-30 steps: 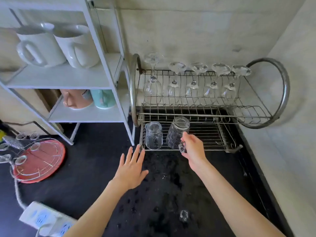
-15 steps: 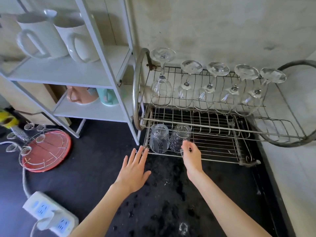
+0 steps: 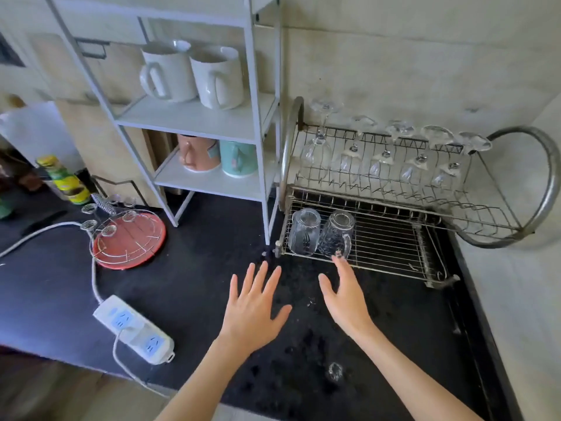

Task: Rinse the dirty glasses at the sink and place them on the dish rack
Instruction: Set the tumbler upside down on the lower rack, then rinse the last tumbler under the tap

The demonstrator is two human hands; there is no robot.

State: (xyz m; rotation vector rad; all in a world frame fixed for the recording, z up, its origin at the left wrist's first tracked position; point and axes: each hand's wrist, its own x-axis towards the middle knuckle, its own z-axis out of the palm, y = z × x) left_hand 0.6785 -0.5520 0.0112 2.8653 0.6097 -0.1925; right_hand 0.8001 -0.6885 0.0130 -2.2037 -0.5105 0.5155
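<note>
On the lower tier of the metal dish rack (image 3: 431, 270), at its left end, two clear glass mugs stand upside down, side by side and touching: the left mug (image 3: 303, 231) and the right mug (image 3: 336, 233), whose handle faces the front edge of the rack. Five stemmed glasses (image 3: 385, 161) hang inverted in a row along the upper tier.

Left hand (image 3: 253, 308): held above the black surface (image 3: 188, 287), palm down, fingers (image 3: 261, 276) straight and spread apart, holding nothing, positioned just in front of the rack's left corner.

Right hand (image 3: 344, 296): also empty, fingers straight and slightly apart, thumb out to the left. Its fingertips reach the front edge of the rack directly below the right mug's handle; whether they touch the handle cannot be determined.

Water spots and droplets mark the surface between and below both hands.

Left of the rack stands a white shelf unit (image 3: 194, 117) carrying two white mugs (image 3: 194, 74) above and a pink cup (image 3: 198, 153) and a teal cup (image 3: 238, 158) below. Further left on the surface lie a red round tray with a wire frame (image 3: 130, 238) and a white power strip (image 3: 135, 329)
</note>
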